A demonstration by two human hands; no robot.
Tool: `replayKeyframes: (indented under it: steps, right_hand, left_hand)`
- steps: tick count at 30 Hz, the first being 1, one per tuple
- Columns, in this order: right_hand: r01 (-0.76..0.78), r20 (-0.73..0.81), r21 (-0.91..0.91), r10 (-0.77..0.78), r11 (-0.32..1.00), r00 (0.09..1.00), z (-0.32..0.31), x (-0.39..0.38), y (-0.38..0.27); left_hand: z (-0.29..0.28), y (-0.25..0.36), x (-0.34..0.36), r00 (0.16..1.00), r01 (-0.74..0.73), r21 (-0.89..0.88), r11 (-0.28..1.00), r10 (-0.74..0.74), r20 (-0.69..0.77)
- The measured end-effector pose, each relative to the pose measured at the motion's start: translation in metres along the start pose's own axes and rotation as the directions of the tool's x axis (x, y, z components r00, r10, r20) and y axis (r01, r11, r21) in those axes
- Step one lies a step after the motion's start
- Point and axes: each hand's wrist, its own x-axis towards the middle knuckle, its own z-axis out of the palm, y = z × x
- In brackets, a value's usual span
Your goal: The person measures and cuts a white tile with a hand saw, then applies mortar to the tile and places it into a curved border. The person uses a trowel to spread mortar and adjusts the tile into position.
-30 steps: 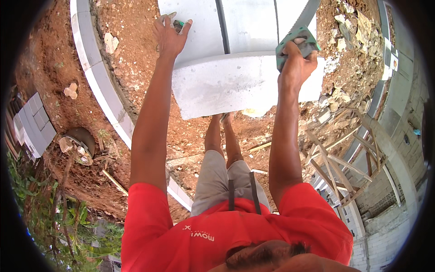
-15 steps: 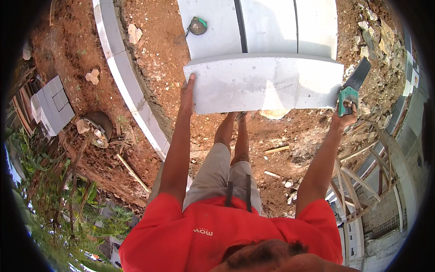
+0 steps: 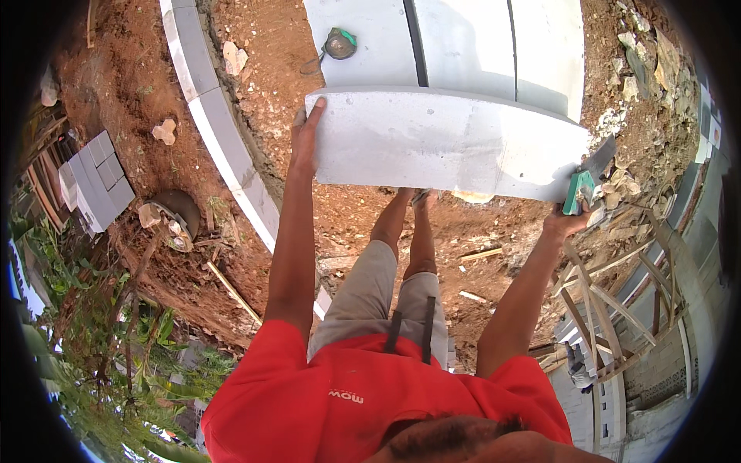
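A long pale-grey lightweight concrete block (image 3: pixel 444 143) is held crosswise in front of me, against the near ends of several similar slabs (image 3: pixel 471 42). My left hand (image 3: pixel 306 137) grips its left end, thumb on the upper left corner, fingers mostly hidden behind the end. My right hand (image 3: pixel 570 221) is closed around the green handle of a handsaw (image 3: pixel 580 191) at the block's lower right corner. The saw's dark blade points up and right past the block's end. Whether the right fingers also press on the block is hidden.
A dark round object with a green edge (image 3: pixel 340 44) lies on the left slab. A low curved row of blocks (image 3: pixel 220 116) runs along the left, with stacked blocks (image 3: pixel 96 181) farther out. Rubble (image 3: pixel 629 69) and a wooden frame (image 3: pixel 610 309) are at the right.
The block has turned slightly clockwise: its left end moved up and its right end down. My right hand and the saw moved down and left with it; my left hand rose.
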Motion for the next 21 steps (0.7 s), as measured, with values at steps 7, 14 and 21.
replayKeyframes:
  steps: [7, 14, 21]
  right_hand:
    - [-0.043, 0.085, -0.011, 0.043, 0.999, 0.995, -0.046, -0.076, 0.05]
    - [0.075, 0.178, -0.083, -0.06, 0.994, 0.982, -0.054, -0.089, 0.051]
    - [0.489, 0.225, -0.088, -0.46, 0.868, 0.859, -0.052, -0.168, 0.021]
  left_hand:
    - [-0.028, 0.065, 0.037, 0.995, -0.096, 0.195, 0.976, 0.091, 0.034]
    - [0.004, 0.06, 0.015, 0.803, -0.409, 0.577, 0.707, 0.579, -0.141]
    - [0.107, 0.009, -0.036, 0.263, -0.831, 0.552, -0.071, 0.824, 0.502]
